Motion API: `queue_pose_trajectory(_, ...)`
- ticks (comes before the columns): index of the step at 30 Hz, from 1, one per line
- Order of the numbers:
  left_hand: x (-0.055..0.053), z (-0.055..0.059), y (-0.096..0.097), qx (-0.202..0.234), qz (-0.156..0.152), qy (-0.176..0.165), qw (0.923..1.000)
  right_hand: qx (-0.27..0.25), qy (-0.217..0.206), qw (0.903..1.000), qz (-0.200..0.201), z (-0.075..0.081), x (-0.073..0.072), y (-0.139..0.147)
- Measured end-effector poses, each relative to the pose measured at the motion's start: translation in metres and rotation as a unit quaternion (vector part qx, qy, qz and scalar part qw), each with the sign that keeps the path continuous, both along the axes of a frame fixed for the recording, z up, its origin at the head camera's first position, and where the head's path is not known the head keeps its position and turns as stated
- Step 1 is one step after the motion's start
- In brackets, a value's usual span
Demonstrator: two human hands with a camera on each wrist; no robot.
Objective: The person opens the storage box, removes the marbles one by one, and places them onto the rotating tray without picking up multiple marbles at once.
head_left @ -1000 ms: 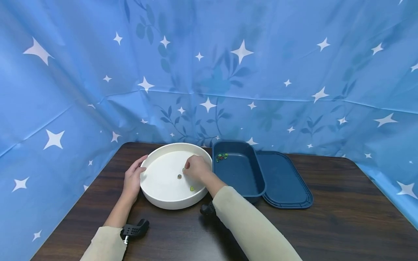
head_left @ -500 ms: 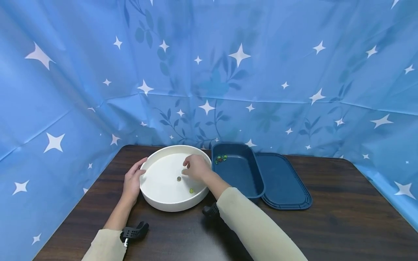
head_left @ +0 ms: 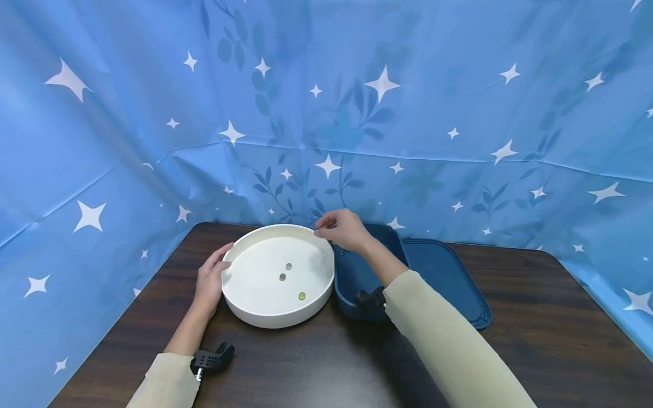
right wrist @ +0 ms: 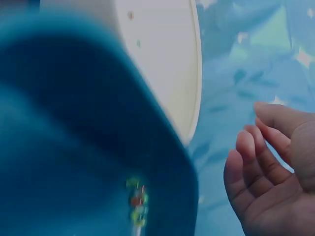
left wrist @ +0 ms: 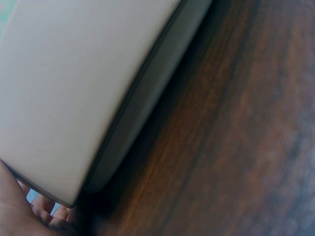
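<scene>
In the head view my left hand (head_left: 208, 280) holds the left rim of a round white tray (head_left: 278, 321), thumb over the edge. Several small round glass-like pieces lie on its floor: a pale one (head_left: 288, 266), a brownish one (head_left: 282, 277) and a yellow-green one (head_left: 302, 296). My right hand (head_left: 347, 229) hovers over where the tray meets a dark blue box (head_left: 357, 277), fingers bent, thumb near the index fingertip. Whether a small piece sits between these tips I cannot tell. Green and reddish pieces (right wrist: 138, 201) lie clustered in the box in the right wrist view.
A flat blue lid (head_left: 444, 272) lies right of the box, partly behind it and the right forearm. Everything stands on a dark wooden table (head_left: 535, 317). A blue star-patterned curtain (head_left: 439, 113) hangs just behind the table's far edge.
My right hand has risen from the tray's floor and moved right to the edge of the blue box, uncovering the pale piece. The left hand keeps its hold on the tray.
</scene>
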State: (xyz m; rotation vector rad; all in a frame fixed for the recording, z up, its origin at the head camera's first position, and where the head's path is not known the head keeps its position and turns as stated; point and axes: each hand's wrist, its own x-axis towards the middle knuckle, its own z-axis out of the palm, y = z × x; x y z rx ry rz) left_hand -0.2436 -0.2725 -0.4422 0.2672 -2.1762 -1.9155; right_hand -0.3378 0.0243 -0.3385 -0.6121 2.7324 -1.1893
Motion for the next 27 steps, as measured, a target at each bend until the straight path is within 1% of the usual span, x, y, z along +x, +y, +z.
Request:
queue_pose_trajectory(4, -0.002, 0.0, -0.001, 0.006, -0.001, -0.005, 1.0, -0.012, -0.005, 0.9998, -0.016, -0.003, -0.016, 0.022)
queue_pose_trajectory(8, -0.003, 0.0, -0.002, 0.014, 0.002, -0.016, 0.9998, -0.014, -0.008, 0.9994, -0.031, -0.014, -0.032, 0.041)
queue_pose_trajectory(11, -0.004, -0.001, -0.002, 0.018, 0.003, -0.016, 0.9997, -0.026, -0.021, 0.9985, -0.043, -0.024, -0.04, 0.05)
queue_pose_trajectory(15, -0.003, -0.002, -0.003, 0.015, 0.002, -0.01, 0.9998, -0.024, -0.03, 0.9978, -0.055, -0.036, -0.045, 0.055)
queue_pose_trajectory(19, -0.003, -0.004, -0.003, 0.013, 0.002, -0.01, 0.9999, 0.003, -0.033, 0.9977, -0.059, -0.048, -0.048, 0.058)
queue_pose_trajectory(23, -0.003, -0.005, -0.003, 0.013, 0.0, -0.008, 0.9999, 0.017, -0.057, 0.996, -0.067, -0.058, -0.049, 0.059)
queue_pose_trajectory(27, -0.004, -0.004, -0.003, 0.012, 0.001, -0.002, 0.9999, 0.015, -0.072, 0.9945, -0.074, -0.065, -0.05, 0.058)
